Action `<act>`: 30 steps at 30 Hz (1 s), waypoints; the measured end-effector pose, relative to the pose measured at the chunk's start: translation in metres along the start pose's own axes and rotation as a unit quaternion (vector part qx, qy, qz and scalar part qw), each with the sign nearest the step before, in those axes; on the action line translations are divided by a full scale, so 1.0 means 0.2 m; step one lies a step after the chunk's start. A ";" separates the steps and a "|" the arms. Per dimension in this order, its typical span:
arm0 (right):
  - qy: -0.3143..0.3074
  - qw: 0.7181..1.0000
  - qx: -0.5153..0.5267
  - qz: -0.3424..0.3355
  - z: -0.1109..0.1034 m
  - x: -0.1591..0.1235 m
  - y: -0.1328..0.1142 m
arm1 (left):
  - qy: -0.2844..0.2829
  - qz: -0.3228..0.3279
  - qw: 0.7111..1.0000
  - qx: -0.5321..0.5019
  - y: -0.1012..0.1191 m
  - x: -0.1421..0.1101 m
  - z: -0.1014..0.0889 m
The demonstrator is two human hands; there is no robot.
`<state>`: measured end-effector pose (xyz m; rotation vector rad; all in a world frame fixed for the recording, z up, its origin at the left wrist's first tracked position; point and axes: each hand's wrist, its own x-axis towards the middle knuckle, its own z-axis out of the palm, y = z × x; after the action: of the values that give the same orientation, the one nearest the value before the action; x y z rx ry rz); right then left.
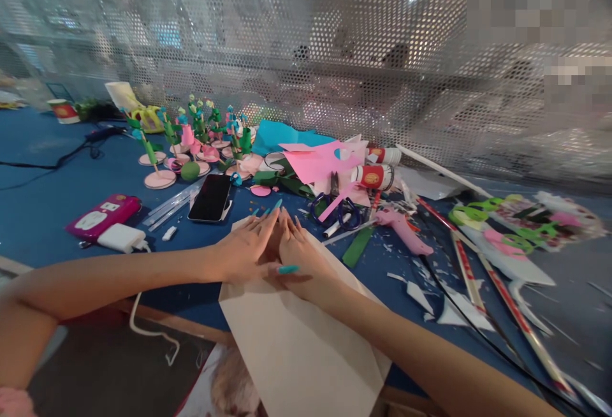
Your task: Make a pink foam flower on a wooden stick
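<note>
A large pale sheet of paper [301, 347] lies on the blue table and hangs over its front edge toward me. My left hand [246, 250] rests flat on the far part of the sheet, fingers stretched out. Beside it, my right hand [306, 263] also presses flat on the paper, its fingers extended. The fingertips nearly meet, and the thumbs come together or overlap nearer to me. Long turquoise nails show on several fingers. Both hands cover the far end of the paper. Scissors [335, 203] with dark blue handles lie just beyond my right hand.
A black phone [210, 197], a magenta pouch [106, 216] and a white charger [123, 237] lie left. Small paper-flower stands [160, 179] are behind. On the right are a pink glue gun [404, 231], its cable, paper cups [373, 176], rulers and scraps. A perforated metal screen [306, 53] stands behind.
</note>
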<state>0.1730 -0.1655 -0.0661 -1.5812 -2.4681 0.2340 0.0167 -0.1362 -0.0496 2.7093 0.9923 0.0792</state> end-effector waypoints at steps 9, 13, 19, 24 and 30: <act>0.018 0.999 0.024 0.029 0.02 -0.02 -0.01 | -0.011 0.004 0.999 -0.032 -0.04 0.03 -0.01; 0.022 0.999 0.005 0.023 0.02 -0.02 -0.01 | -0.018 0.001 1.000 -0.022 -0.03 0.02 -0.01; 0.021 0.999 0.009 0.032 -0.01 -0.04 -0.04 | -0.025 0.017 0.999 -0.011 0.00 -0.01 0.00; 0.009 0.999 0.004 0.036 -0.01 -0.05 -0.05 | -0.018 0.038 0.999 -0.017 -0.03 -0.03 -0.03; 0.041 0.999 -0.012 0.025 0.02 -0.05 -0.05 | 0.164 0.024 0.984 0.067 -0.16 0.09 -0.13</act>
<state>0.1677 -0.1795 -0.0675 -1.6289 -2.3810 0.1443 0.0069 -0.0951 -0.0327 2.9059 1.0498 0.4980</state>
